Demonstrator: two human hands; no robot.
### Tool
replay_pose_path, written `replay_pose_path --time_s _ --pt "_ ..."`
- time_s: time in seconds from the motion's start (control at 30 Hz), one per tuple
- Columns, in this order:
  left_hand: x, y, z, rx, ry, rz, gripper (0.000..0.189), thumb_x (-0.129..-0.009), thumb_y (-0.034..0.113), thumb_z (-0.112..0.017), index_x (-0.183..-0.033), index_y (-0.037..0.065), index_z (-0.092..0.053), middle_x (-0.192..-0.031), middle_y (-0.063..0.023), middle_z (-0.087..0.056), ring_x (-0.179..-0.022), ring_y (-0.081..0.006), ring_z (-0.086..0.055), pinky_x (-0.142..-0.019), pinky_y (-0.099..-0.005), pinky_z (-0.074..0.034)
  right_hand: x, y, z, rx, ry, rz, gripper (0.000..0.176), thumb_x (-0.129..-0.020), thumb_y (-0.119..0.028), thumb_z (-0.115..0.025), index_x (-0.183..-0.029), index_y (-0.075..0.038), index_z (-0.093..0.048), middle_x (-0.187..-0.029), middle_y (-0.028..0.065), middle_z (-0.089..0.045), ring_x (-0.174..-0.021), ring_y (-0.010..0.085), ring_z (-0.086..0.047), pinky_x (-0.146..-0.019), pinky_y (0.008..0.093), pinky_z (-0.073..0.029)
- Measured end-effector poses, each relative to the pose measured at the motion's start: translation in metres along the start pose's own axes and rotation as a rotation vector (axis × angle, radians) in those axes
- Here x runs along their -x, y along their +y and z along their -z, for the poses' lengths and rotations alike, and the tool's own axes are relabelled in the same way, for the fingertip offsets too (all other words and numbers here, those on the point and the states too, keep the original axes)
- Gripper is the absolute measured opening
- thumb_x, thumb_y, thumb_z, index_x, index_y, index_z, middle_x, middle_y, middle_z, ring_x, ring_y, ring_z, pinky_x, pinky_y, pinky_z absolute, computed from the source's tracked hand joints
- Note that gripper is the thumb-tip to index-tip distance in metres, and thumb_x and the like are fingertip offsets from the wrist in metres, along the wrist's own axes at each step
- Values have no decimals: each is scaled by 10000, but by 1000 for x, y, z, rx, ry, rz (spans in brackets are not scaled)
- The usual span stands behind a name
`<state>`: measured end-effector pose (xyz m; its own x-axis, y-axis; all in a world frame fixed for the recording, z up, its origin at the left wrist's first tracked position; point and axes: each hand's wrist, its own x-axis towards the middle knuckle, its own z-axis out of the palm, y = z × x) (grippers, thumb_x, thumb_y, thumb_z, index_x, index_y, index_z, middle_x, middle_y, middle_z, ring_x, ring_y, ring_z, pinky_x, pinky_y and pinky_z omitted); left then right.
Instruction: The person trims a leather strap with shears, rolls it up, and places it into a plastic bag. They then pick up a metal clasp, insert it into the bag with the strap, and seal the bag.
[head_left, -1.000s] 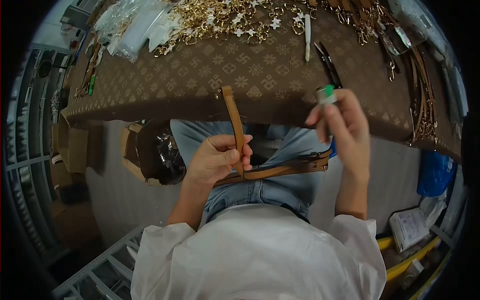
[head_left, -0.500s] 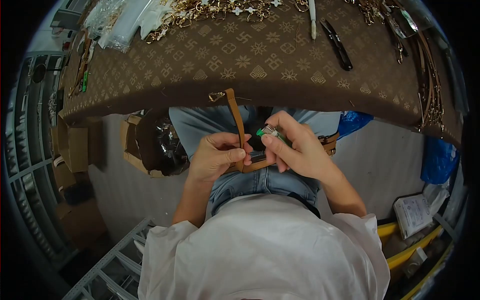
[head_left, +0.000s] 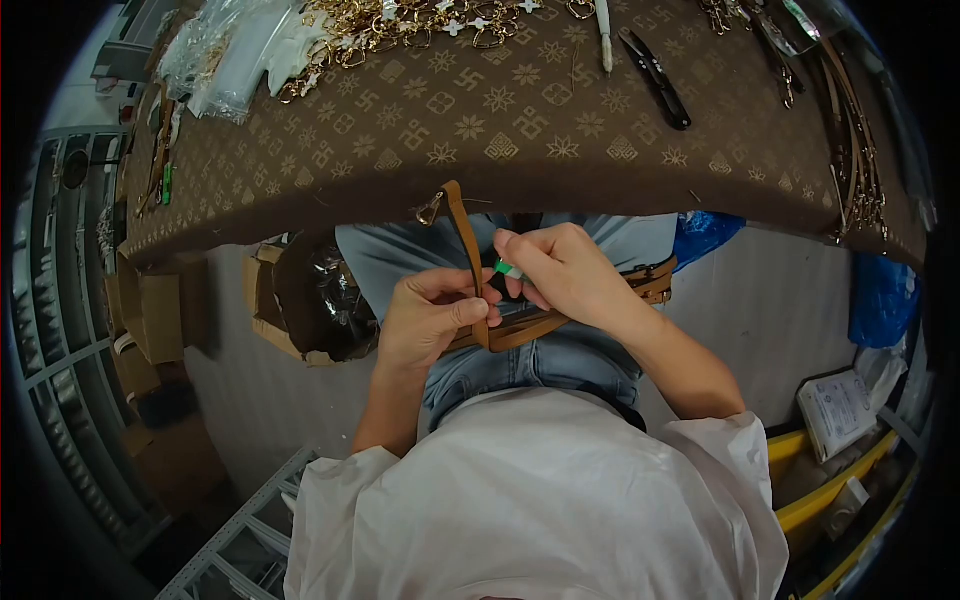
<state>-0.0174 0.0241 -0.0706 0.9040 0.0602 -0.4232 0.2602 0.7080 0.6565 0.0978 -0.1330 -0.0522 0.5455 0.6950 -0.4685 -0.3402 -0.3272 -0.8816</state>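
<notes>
My left hand (head_left: 440, 308) pinches a narrow tan leather strap (head_left: 466, 232) between thumb and fingers. The strap's upper part stands up from the grip, with a gold clasp (head_left: 430, 208) hanging at its top beside the table edge; the rest bends below the hand and runs right across my lap. A green lighter (head_left: 508, 269) is in my closed right hand (head_left: 560, 272), its green end pointing left, close to the strap and my left fingertips. Most of the lighter is hidden by the fingers. More tan straps (head_left: 650, 284) lie over my thigh on the right.
Ahead is a table with a brown patterned cloth (head_left: 440, 130). On it lie gold chains (head_left: 400, 30), plastic bags (head_left: 235, 65), a white-handled brush (head_left: 605, 35), black thread snips (head_left: 658, 80) and hanging straps (head_left: 860, 150). An open carton (head_left: 268, 300) stands at left, yellow bins (head_left: 800, 500) at right.
My right hand has moved left and turned, bringing the lighter close to the strap. The left hand keeps its pinch. The view has shifted slightly.
</notes>
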Motion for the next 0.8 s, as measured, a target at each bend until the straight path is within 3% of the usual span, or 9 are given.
replay_pose_path --time_s 0.1,0.2,0.3,0.37,0.5,0.57,0.6,0.67,0.8 --pt "0 3 0 -25 -8 16 241 -718 -76 -665 -951 -71 -607 -894 -189 -625 -757 -255 -637 -676 -359 -558 4 -11 4 -10 -57 -1 496 -911 -424 -454 -706 7 -587 -538 10 -480 -465 63 -419 -448 209 -333" --pt "1 6 2 -27 -6 38 253 -720 -69 -667 -965 -68 -605 -881 -185 -628 -752 -254 -636 -677 -359 -557 6 -6 12 -242 -77 -40 475 -924 -420 -426 -794 4 -597 -564 10 -487 -493 66 -431 -469 207 -351" --pt "1 6 3 -7 -24 51 268 -723 -69 -663 -983 -65 -600 -877 -184 -629 -752 -255 -637 -680 -360 -558 5 6 14 -259 -97 109 396 -935 -386 -423 -884 -16 -556 -569 5 -488 -501 65 -434 -461 200 -349" --pt "0 5 3 -7 -37 47 276 -725 -72 -660 -993 -62 -598 -877 -184 -630 -754 -254 -638 -684 -361 -558 16 -5 16 -393 -87 -64 316 -935 -351 -445 -910 -41 -502 -574 -2 -496 -470 62 -409 -461 184 -343" --pt "-1 3 1 5 -42 37 280 -729 -79 -652 -1002 -49 -601 -874 -184 -631 -758 -250 -640 -692 -369 -562 18 -10 20 -226 -220 -96 245 -933 -306 -463 -937 -62 -449 -575 -6 -498 -450 56 -401 -444 169 -323" --pt "0 4 0 3 -37 41 279 -730 -79 -651 -1003 -45 -603 -872 -184 -632 -760 -249 -640 -694 -371 -563 10 -2 13 -234 -171 75 342 -928 -371 -452 -865 -39 -503 -535 -3 -483 -427 51 -401 -417 183 -298" --pt "0 3 0 2 -39 31 279 -729 -78 -653 -1002 -45 -603 -874 -184 -632 -759 -248 -640 -690 -369 -563 9 -4 12 -237 -171 78 342 -928 -371 -452 -865 -39 -503 -535 -3 -483 -427 51 -401 -417 183 -298" --pt "-1 3 1 -1 -42 23 280 -728 -76 -655 -1001 -45 -603 -875 -185 -633 -758 -248 -640 -687 -367 -562 7 -9 9 -111 -90 -102 452 -919 -415 -440 -720 -23 -547 -479 2 -457 -421 47 -401 -403 210 -283" --pt "-1 2 0 -18 -55 19 281 -726 -58 -667 -998 -52 -599 -882 -177 -632 -753 -237 -639 -682 -357 -560 2 -12 3 -4 -66 -52 579 -883 -457 -431 -567 11 -557 -425 40 -469 -413 104 -461 -437 254 -371"
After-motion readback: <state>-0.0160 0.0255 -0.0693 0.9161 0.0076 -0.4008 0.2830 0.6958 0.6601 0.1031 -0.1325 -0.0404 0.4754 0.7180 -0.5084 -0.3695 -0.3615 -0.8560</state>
